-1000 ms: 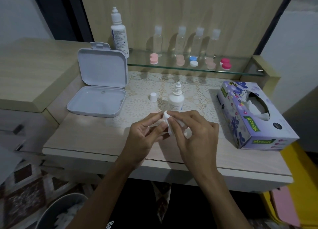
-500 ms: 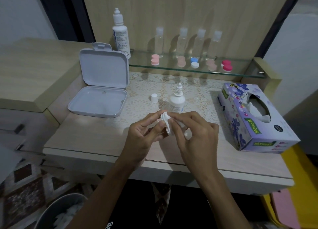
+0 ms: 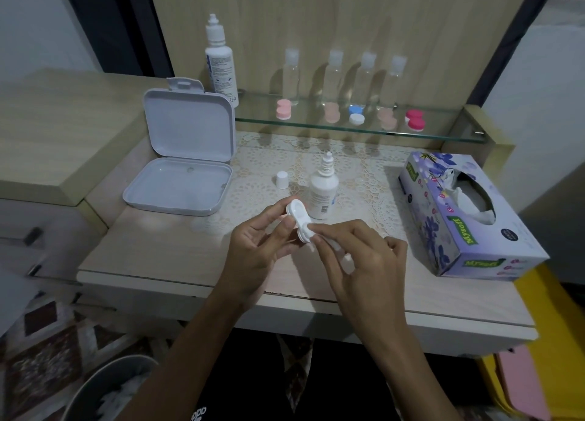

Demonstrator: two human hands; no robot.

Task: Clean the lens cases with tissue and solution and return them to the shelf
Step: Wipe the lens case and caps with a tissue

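Head view: left hand pinches a white lens case between thumb and fingers, just in front of the small solution bottle. Right hand presses a wad of tissue against the case's near well, fingers curled together around it.
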